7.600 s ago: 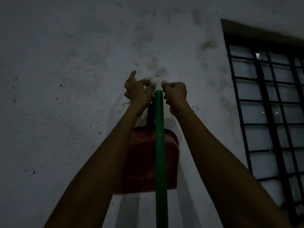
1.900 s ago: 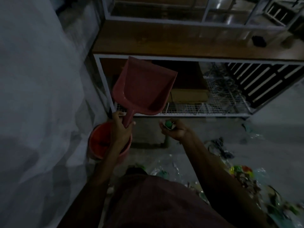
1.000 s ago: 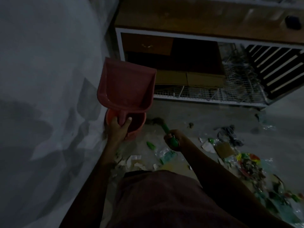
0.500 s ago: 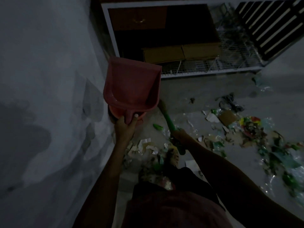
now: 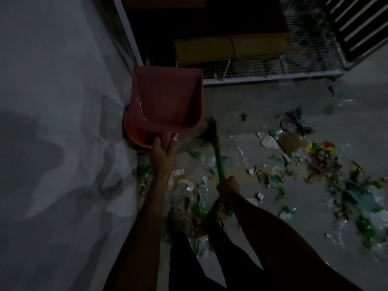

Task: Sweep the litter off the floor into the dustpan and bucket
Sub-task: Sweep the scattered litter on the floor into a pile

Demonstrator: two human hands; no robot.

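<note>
My left hand (image 5: 163,153) grips the handle of a red dustpan (image 5: 165,101), held up in the air with its mouth pointing away from me. Under the dustpan, against the wall, an orange bucket (image 5: 134,133) shows only part of its rim. My right hand (image 5: 227,185) grips the green handle of a broom (image 5: 218,160); its dark bristle head (image 5: 207,129) is down near the floor just right of the dustpan. Litter (image 5: 294,169) of paper scraps, cardboard and green and clear plastic wrappers lies scattered over the grey floor around my feet and off to the right.
A pale wall (image 5: 58,143) runs along the left. A white metal-framed rack (image 5: 270,75) with a wire shelf and cardboard boxes (image 5: 228,49) stands ahead. A slatted black panel (image 5: 361,26) is at the top right. My legs and feet stand among the litter.
Earlier both hands unhooked the dustpan and broom from the wall. In the last second my view tilted down, the dustpan stayed raised over the bucket, and the broom head swung forward toward the dustpan.
</note>
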